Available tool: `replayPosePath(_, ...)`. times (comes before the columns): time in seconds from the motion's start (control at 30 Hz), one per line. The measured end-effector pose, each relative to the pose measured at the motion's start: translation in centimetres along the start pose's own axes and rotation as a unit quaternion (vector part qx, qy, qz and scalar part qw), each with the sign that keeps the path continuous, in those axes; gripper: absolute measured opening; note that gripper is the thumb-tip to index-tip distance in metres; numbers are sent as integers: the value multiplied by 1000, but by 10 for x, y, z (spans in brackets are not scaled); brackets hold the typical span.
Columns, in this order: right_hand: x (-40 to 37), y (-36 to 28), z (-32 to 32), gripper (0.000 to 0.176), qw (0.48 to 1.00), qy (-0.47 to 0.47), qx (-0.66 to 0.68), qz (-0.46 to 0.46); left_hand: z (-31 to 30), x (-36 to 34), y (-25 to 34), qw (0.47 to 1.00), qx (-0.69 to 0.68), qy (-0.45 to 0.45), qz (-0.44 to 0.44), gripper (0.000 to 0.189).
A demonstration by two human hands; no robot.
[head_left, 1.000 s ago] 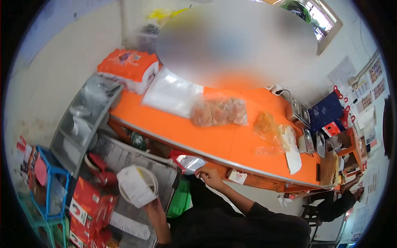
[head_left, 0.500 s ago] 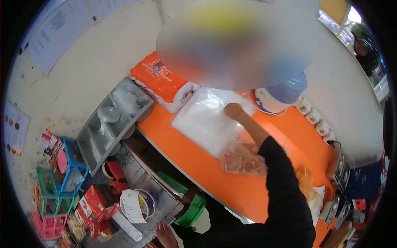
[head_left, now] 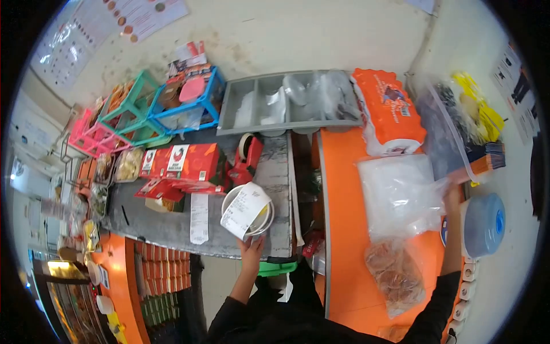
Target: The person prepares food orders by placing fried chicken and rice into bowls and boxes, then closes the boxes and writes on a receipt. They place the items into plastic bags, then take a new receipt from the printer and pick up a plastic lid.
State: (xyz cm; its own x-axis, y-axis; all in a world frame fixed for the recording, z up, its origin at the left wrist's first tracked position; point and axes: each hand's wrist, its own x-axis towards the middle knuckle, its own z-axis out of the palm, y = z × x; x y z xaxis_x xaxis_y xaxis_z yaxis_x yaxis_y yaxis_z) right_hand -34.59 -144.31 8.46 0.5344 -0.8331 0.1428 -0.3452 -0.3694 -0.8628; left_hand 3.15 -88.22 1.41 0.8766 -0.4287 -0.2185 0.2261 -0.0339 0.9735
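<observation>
My left hand (head_left: 251, 246) is at the near side of white paper bowls (head_left: 260, 225), its fingers closed against the rim. A printed receipt (head_left: 246, 207) lies across the bowls and covers part of their opening. On the orange counter, a stack of clear plastic bags (head_left: 395, 198) lies flat. My right hand (head_left: 452, 194) is at the stack's right edge, closed on a raised bag corner; its fingertips are partly hidden. Nearer me lies a clear bag with brown contents (head_left: 395, 275).
Red boxes (head_left: 183, 163) and a red tape dispenser (head_left: 246, 157) stand behind the bowls. A grey divided tray (head_left: 286, 123) holds lids and plastic. An orange pack (head_left: 389, 112), clear bin (head_left: 444, 135) and blue-lidded container (head_left: 484, 223) surround the bags. A dark gap (head_left: 303, 189) separates the counters.
My view has swung left. My left hand has moved from the grey counter's edge to the bowls. My right hand has shifted from the top of the bag stack to its right edge.
</observation>
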Motion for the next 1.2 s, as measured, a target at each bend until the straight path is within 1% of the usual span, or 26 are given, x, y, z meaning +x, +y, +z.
replayPosePath(0.03,2,-7,-10,24,966,161,198,47,16,-3,25,989,-127,52,-63,42)
replayPosePath(0.07,11,-42,-35,22,941,101,315,62,27,-2,39,955,-252,102,-122,50)
replayPosePath(0.1,17,-82,-57,24,967,154,175,107,31,-1,40,953,-254,108,-125,50)
replayPosePath(0.13,16,-124,-61,26,979,203,1,18,34,0,41,959,-243,85,-118,55)
replayPosePath(0.23,-15,-263,-36,31,872,288,-348,-188,39,2,38,958,-252,68,-119,60)
replayPosePath(0.3,-59,-331,-11,30,904,244,-323,-136,37,-4,32,960,-253,55,-105,60)
replayPosePath(0.37,-94,-374,17,32,810,221,-480,-253,24,-12,32,965,-235,18,-116,64)
replayPosePath(0.4,-108,-359,33,27,827,206,-489,-186,16,-19,31,969,-213,-19,-122,68)
replayPosePath(0.43,-115,-378,77,24,849,58,-504,-147,5,-27,19,960,-218,-60,-163,61)
replayPosePath(0.47,-129,-361,106,20,800,33,-585,-131,-8,-36,20,956,-146,-176,-186,57)
replayPosePath(0.5,-141,-364,134,19,773,-114,-624,-16,-19,-42,31,933,-71,-290,-199,53)
replayPosePath(0.57,-183,-406,193,29,789,-267,-552,-41,-19,-64,89,915,50,-394,-67,63)
replayPosePath(0.6,-207,-396,217,30,805,-300,-508,-61,-19,-71,116,913,47,-400,-68,63)
replayPosePath(0.63,-224,-400,242,38,846,-352,-398,-50,-20,-72,142,895,153,-402,120,67)
replayPosePath(0.67,-234,-409,270,40,865,-422,-262,70,-25,-66,156,834,249,-385,306,71)
replayPosePath(0.7,-241,-415,293,43,854,-471,-115,186,-33,-60,159,792,286,-419,340,79)
replayPosePath(0.73,-251,-411,306,43,858,-461,-119,192,-48,-50,157,788,278,-428,345,79)
replayPosePath(0.8,-273,-407,328,39,844,-504,87,162,-87,-21,152,766,253,-583,100,74)
replayPosePath(0.83,-269,-421,337,39,850,-492,83,167,-103,-9,178,801,186,-569,-2,66)
replayPosePath(0.87,-264,-442,345,34,835,-531,115,87,-115,7,191,794,180,-581,-2,66)
replayPosePath(0.93,-271,-449,352,31,814,-564,141,20,-133,32,202,651,214,-728,25,71)
replayPosePath(0.97,-277,-434,350,31,806,-567,164,33,-142,41,193,647,207,-733,22,71)
replayPosePath(1.0,-284,-428,353,33,797,-571,192,46,-151,51,176,580,172,-796,-12,58)
replayPosePath(1.03,-291,-423,351,33,814,-533,222,68,-160,58,161,507,135,-850,-47,46)
replayPosePath(1.07,-298,-422,345,34,848,-454,256,96,-169,62,152,503,135,-852,-51,46)
replayPosePath(1.2,-328,-404,333,35,915,-170,339,139,-191,49,46,358,-391,-825,-193,55)
